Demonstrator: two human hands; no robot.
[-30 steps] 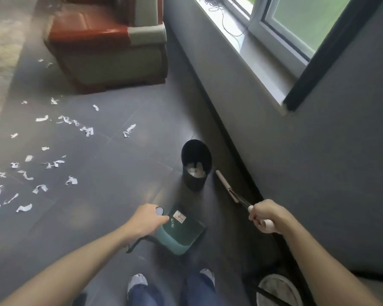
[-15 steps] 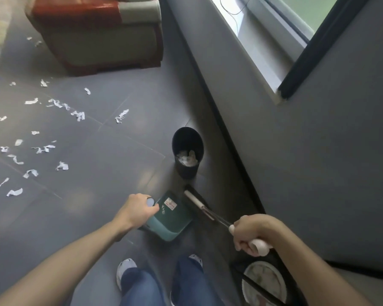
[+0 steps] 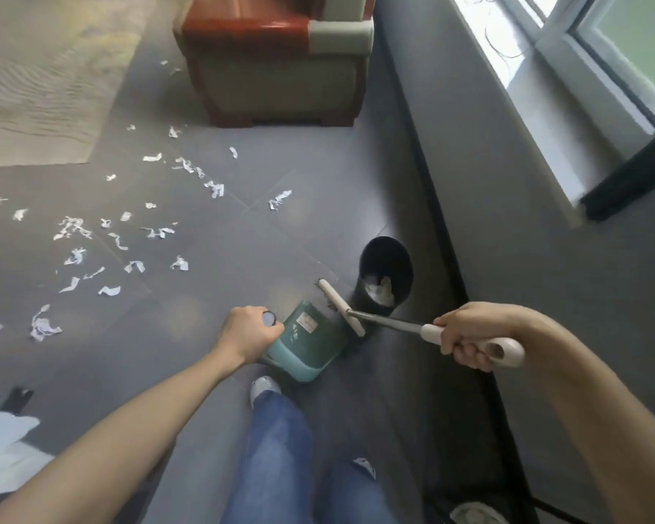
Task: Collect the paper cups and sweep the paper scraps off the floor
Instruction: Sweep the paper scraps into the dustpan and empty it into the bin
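Dustpan (image 3: 311,340) handle gripped by left hand (image 3: 248,334), broom (image 3: 390,323) handle by right hand (image 3: 466,334); broom head now swung leftward, beside bin (image 3: 384,274).

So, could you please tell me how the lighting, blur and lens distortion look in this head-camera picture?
Head view: daylight from the window overexposes the sill; soft pale glare patches lie on the dark floor. Wide-angle distortion bends the wall base and stretches both forearms. The rug is smeared; the left hand, right hand, dustpan and paper scraps are fairly sharp.
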